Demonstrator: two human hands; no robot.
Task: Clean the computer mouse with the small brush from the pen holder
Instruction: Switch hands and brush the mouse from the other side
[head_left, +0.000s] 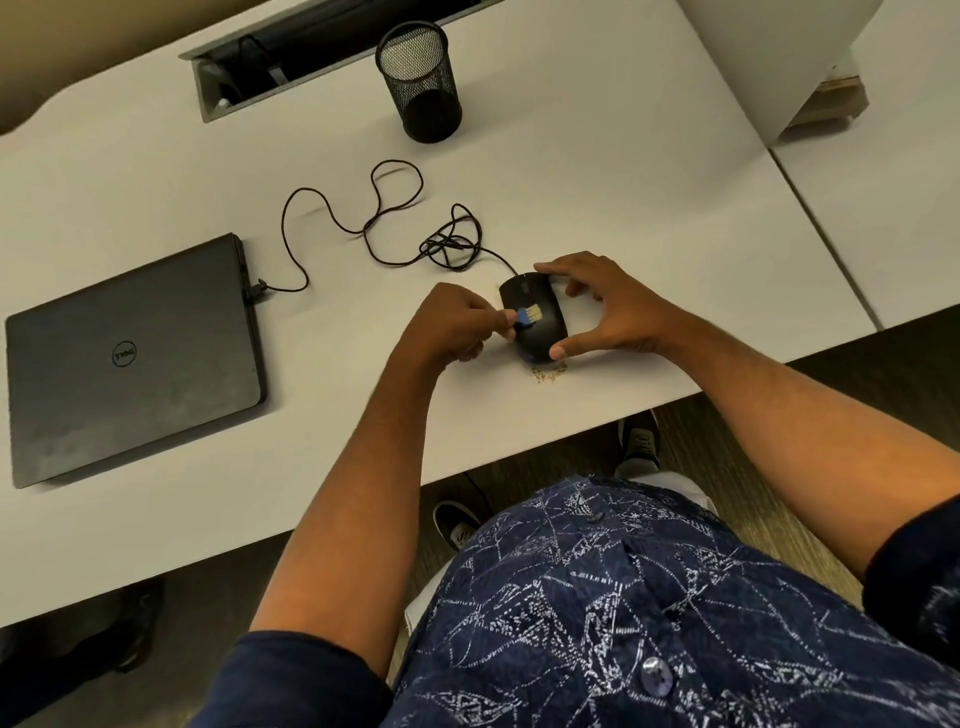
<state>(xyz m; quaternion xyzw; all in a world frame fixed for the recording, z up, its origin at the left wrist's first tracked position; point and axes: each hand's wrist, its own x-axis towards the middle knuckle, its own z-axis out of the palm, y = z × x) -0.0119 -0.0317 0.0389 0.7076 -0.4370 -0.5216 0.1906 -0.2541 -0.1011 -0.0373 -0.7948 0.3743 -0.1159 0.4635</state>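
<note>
- Mouse (535, 322), black and corded, lay on the white bench (597, 171) near its front edge, between the two hands.
- Left hand (457, 327) was curled round the blue handle of a small brush (525, 315), pinching it; the pale bristles rested on the top of the mouse, about midway along its body.
- Right hand (602, 306) steadied the mouse from the right side: the thumb touched its near end, a finger touched its far end, and the palm arched clear of the bench between them. The other fingers hung loosely curled just beside the mouse.
- A little scatter of brownish crumbs (548, 374) lay on the bench just in front of the mouse, below the thumb.
- The mouse's cable (384, 218) ran off in loose loops and a tangle to the left, ending at the side of a closed dark laptop (135, 358) lying flat on the bench.
- A black mesh pen holder (421, 83) stood upright farther back, well apart from the hands.
- A grey cable tray (249, 78) was let into the bench at the back.
</note>
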